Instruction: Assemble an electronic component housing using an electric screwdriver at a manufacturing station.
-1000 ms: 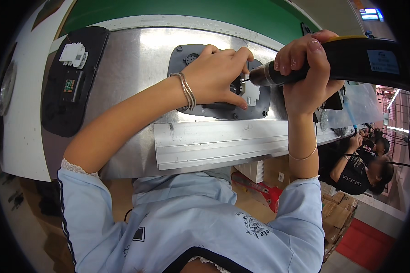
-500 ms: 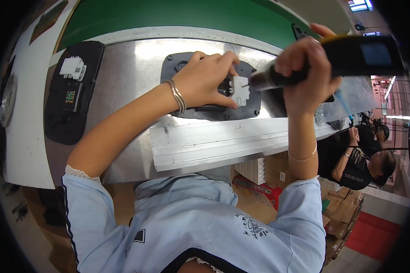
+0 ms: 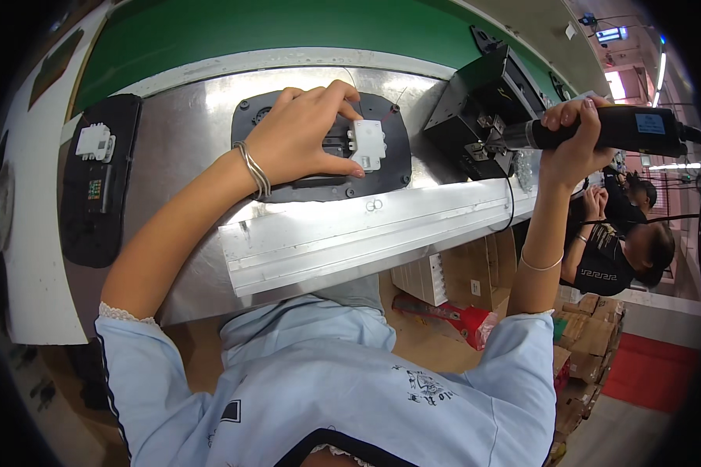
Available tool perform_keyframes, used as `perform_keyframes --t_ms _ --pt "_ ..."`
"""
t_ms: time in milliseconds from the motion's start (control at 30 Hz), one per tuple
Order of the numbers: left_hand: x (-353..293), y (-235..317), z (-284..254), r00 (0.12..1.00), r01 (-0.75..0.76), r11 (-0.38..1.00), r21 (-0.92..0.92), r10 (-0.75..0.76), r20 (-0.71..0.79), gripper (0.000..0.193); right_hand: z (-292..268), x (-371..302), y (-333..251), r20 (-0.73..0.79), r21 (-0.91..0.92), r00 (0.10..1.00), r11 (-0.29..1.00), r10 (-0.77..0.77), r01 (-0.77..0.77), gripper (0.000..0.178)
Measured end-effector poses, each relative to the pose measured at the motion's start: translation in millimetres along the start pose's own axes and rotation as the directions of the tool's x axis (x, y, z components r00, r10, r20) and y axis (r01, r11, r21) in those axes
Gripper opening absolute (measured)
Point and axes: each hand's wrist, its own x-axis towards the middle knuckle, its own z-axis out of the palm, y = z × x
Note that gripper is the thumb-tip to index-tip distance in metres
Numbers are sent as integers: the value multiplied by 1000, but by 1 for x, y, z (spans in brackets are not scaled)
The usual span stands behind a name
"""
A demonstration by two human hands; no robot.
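Observation:
My left hand (image 3: 300,134) reaches across a dark grey oval panel (image 3: 396,156) lying on the metal worktop. Its thumb and forefinger grip the ends of a white plastic block (image 3: 369,145) at the panel's right part. In my right hand (image 3: 575,144) is a black electric screwdriver (image 3: 639,131), held sideways with the fingers wrapped round its body. The screwdriver's bit points left, at the metal front parts of a black box (image 3: 456,117) that looks like a screw feeder. Whether a screw sits on the bit is too small to tell.
A second dark panel (image 3: 121,179) with a white block and a small circuit part lies at the left. An aluminium profile (image 3: 350,233) runs along the worktop's near edge. Cartons (image 3: 475,272) stand below. Two people (image 3: 611,249) sit at the right.
My right hand has swung the screwdriver away from the white block, rightward to the black box, which is now in sight. My left hand still grips the block.

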Motion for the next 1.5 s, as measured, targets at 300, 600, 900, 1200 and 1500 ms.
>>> perform_keyframes --t_ms 300,600,900,1200,1500 --pt "-1 -3 2 1000 -6 1000 11 6 -6 76 12 -12 -1 108 -94 994 996 6 4 11" --pt "-1 -6 4 999 -29 999 21 29 -24 75 82 -35 -25 333 115 941 988 58 -102 31" --pt "0 -5 8 999 -27 1000 -1 27 -35 76 137 -53 1 350 347 934 917 68 -198 15" --pt "-1 -5 7 997 -61 998 5 61 -53 76 134 -54 6 348 179 931 966 113 -185 19" --pt "-1 -3 5 1000 -19 1000 1 19 -14 73 138 -61 6 317 186 940 963 129 -195 15"
